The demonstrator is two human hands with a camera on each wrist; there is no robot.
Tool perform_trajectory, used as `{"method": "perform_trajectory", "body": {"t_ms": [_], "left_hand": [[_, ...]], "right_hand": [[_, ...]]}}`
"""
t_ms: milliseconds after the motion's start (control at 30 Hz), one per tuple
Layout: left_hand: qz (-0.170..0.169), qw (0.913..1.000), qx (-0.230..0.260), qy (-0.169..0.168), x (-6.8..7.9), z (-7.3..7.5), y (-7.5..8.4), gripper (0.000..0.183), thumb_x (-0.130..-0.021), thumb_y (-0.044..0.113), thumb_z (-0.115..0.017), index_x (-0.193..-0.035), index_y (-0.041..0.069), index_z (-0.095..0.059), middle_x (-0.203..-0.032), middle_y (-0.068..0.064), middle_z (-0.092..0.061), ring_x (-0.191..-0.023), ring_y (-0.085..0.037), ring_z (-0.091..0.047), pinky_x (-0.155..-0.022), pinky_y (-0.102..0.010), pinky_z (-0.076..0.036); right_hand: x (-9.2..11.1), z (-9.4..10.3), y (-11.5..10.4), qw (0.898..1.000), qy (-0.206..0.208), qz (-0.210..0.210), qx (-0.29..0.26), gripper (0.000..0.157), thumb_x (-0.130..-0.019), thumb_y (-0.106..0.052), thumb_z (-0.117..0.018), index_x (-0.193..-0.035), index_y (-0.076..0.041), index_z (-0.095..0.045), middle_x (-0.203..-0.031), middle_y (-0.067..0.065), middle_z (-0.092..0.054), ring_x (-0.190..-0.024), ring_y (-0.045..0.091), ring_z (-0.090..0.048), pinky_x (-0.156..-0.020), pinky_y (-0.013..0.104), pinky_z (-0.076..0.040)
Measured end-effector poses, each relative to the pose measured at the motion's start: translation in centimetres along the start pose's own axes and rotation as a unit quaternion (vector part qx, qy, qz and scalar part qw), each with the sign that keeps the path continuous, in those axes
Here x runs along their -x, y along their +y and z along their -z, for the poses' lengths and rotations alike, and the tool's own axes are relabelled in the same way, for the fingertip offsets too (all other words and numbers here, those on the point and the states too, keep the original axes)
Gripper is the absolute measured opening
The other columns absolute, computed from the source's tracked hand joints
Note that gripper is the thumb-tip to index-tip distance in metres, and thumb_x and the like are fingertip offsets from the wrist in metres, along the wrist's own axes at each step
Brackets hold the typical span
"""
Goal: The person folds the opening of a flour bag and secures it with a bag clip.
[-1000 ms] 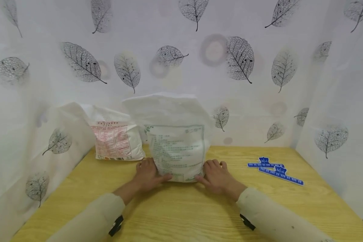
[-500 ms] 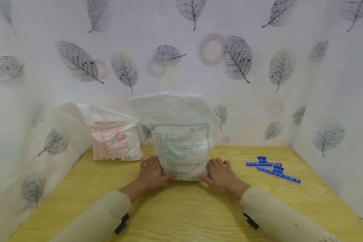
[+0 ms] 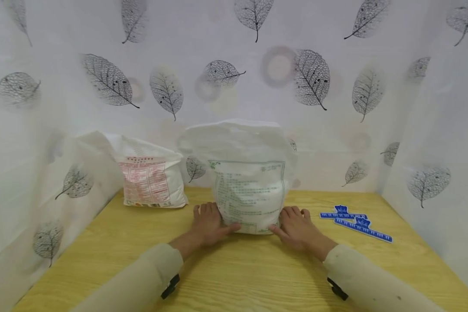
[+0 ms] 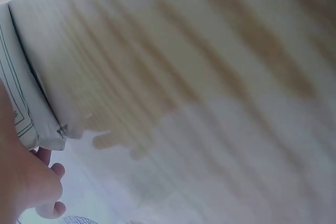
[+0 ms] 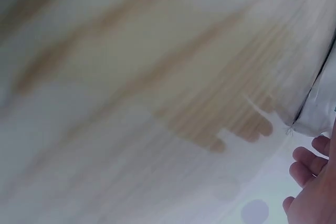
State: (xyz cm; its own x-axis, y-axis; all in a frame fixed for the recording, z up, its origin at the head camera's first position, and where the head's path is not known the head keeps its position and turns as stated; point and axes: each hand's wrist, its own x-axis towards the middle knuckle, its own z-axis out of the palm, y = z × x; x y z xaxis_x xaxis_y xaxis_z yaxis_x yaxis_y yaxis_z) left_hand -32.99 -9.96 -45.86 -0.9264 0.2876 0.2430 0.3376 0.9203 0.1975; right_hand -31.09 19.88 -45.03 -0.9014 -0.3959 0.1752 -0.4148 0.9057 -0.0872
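A white plastic bag with green print (image 3: 249, 186) stands upright on the table in the head view, its top loose and raised. My left hand (image 3: 210, 225) holds its lower left corner, thumb across the front and fingers at the side. At the lower right corner my right hand (image 3: 299, 227) grips it in the same way. The left wrist view shows part of the left hand (image 4: 31, 179) beside the bag's edge (image 4: 26, 93). In the right wrist view, the fingers of the right hand (image 5: 315, 182) are by a bag corner (image 5: 317, 108). The fingers behind the bag are partly hidden.
Another white bag with red print (image 3: 152, 182) stands at the back left of the wooden table (image 3: 242, 277). Two blue ruler-like clips with a piano-key pattern, a rear one (image 3: 341, 212) and a front one (image 3: 362, 229), lie at the right. A leaf-patterned curtain (image 3: 218, 34) surrounds the table.
Both hands have shifted the green-printed bag to the right along the table, widening the gap from the red-printed bag. The hold at both lower corners looks the same. The clips have stayed put.
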Motion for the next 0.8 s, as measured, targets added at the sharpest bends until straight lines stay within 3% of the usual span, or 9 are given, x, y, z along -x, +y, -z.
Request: {"method": "perform_trajectory", "body": {"t_ms": [333,533,800], "left_hand": [[-0.015,0.9995,-0.024,0.013,-0.5,-0.9,1.5,0.107,-0.081,0.089,-0.036,-0.124,-0.008,-0.047,-0.108,-0.019,-0.055,-0.11,-0.037,-0.05,-0.105,-0.059,-0.026],[-0.023,0.9976,-0.05,0.042,-0.4,-1.2,1.7,0.107,-0.081,0.091,-0.034,-0.121,-0.008,-0.049,-0.106,-0.02,-0.057,-0.109,-0.038,-0.05,-0.103,-0.058,-0.028],[-0.024,0.9964,-0.061,0.054,-0.5,-1.1,1.9,0.102,-0.081,0.088,-0.04,-0.117,-0.007,-0.051,-0.104,-0.019,-0.058,-0.103,-0.036,-0.051,-0.096,-0.053,-0.032]], "right_hand": [[1.0,0.1,1.4,1.0,0.004,-0.017,-0.008,0.075,-0.102,-0.064,-0.03,-0.143,-0.002,-0.044,-0.138,0.015,-0.051,-0.128,0.035,-0.041,-0.104,0.063,-0.026],[1.1,0.4,1.4,1.0,0.007,-0.014,-0.01,0.073,-0.102,-0.062,-0.033,-0.142,-0.003,-0.045,-0.136,0.015,-0.053,-0.125,0.035,-0.042,-0.104,0.062,-0.026],[1.1,0.3,1.5,1.0,0.006,-0.018,0.004,0.072,-0.102,-0.062,-0.032,-0.136,-0.001,-0.049,-0.133,0.015,-0.054,-0.121,0.034,-0.043,-0.1,0.06,-0.029]]}}
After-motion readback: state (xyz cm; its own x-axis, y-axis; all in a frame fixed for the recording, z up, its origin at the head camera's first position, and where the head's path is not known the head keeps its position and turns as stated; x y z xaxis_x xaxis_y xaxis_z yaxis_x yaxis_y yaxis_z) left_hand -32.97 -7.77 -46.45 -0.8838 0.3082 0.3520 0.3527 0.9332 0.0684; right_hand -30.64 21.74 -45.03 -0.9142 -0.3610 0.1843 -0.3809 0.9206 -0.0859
